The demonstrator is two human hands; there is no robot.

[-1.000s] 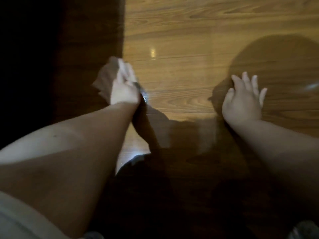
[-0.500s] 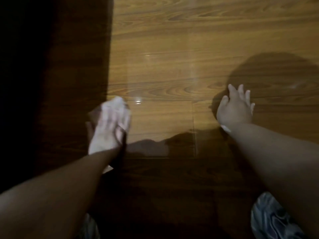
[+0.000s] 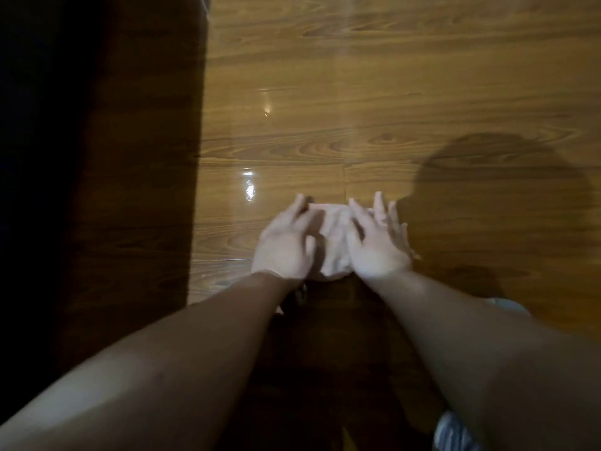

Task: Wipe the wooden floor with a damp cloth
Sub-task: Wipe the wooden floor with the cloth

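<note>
The pale cloth (image 3: 335, 242) lay on the wooden floor (image 3: 357, 92), left hand (image 3: 286, 247) at its 9 o'clock and right hand (image 3: 377, 245) at its 3 o'clock, both pressing it with straight, spread fingers.

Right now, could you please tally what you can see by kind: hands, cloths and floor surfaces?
Hands: 2, the left hand and the right hand, fingers straight
Cloths: 1, a pale cloth under both hands
Floor surfaces: 1, the wooden floor
Total: 4
</note>
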